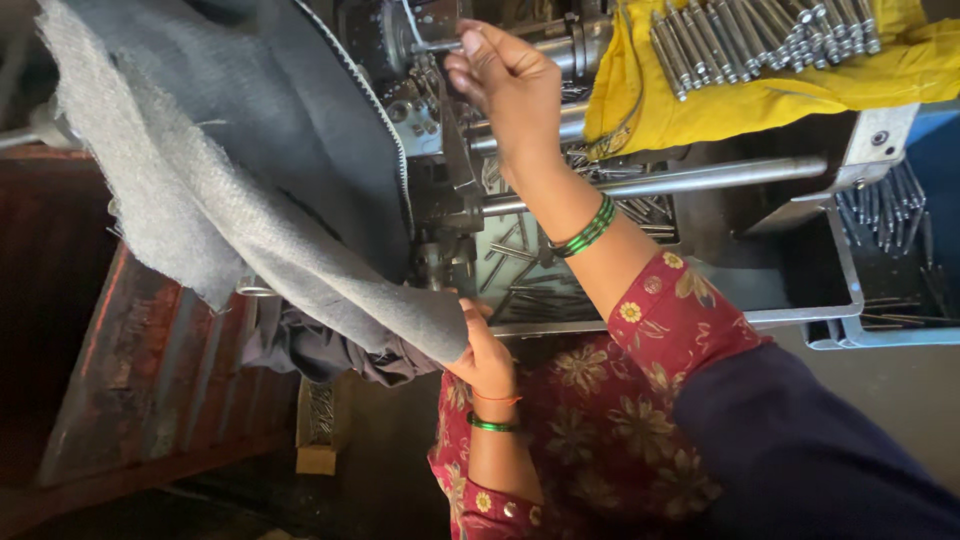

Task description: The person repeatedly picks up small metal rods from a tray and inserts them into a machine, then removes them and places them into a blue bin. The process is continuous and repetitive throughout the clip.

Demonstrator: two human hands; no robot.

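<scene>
While the right hand [505, 75] reaches up and away from the body into the dark machine [440, 150], its fingers are curled and pinched on a thin metal pin [432, 44] that juts leftward out of the hand, its long axis lying roughly level across the view. The left hand [482, 355] sits much lower and nearer the body, closed on the lower edge of a grey cloth [250, 190] that drapes down and to the left, over the machine's side. So the pin belongs to the far hand; the near one only holds the cloth back.

Below the right forearm, a shallow metal tray [800, 318] holds loose thin pins [540, 295] lying at all angles. At upper right, a yellow cloth [760, 100] carries a row of thicker steel rods [760, 35], side by side, their axes slanting up-left. A long steel bar [700, 178] runs across beneath it. Low at left stands a small cardboard box [318, 430] by a rusty red frame [140, 370]. I see no labels or signs anywhere.
</scene>
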